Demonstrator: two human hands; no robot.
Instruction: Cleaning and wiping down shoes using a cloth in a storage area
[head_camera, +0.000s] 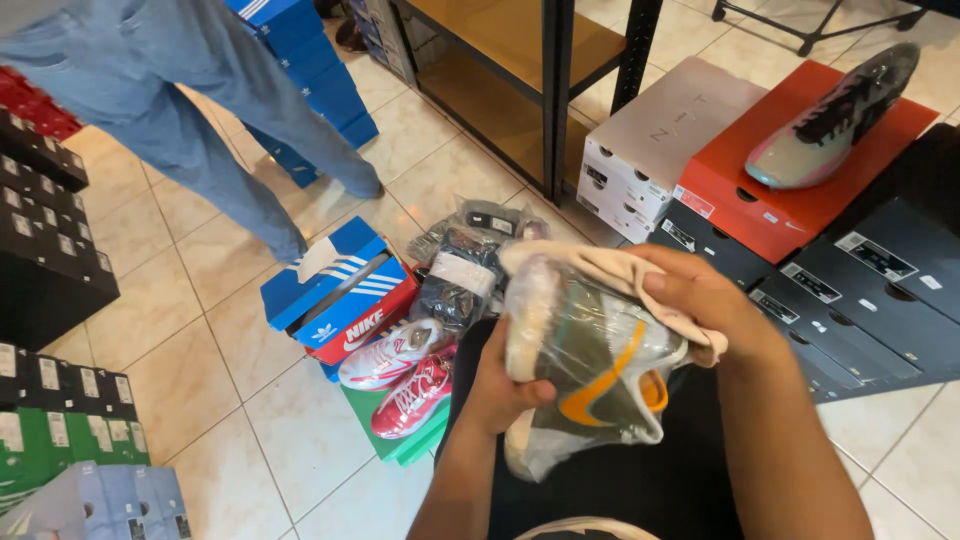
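Your left hand and right hand both grip the light, slippery bagged shoe; hold its firm sole.

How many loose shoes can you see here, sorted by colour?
Olive shoe with orange stripe, in clear plastic wrap, held by left hand and right hand: 1
Red: 1
White and pink: 1
Grey and pink, on orange box: 1
Total: 4

Left hand and right hand grip a plastic-wrapped olive shoe with orange stripe and a beige cloth above pink and red shoes.
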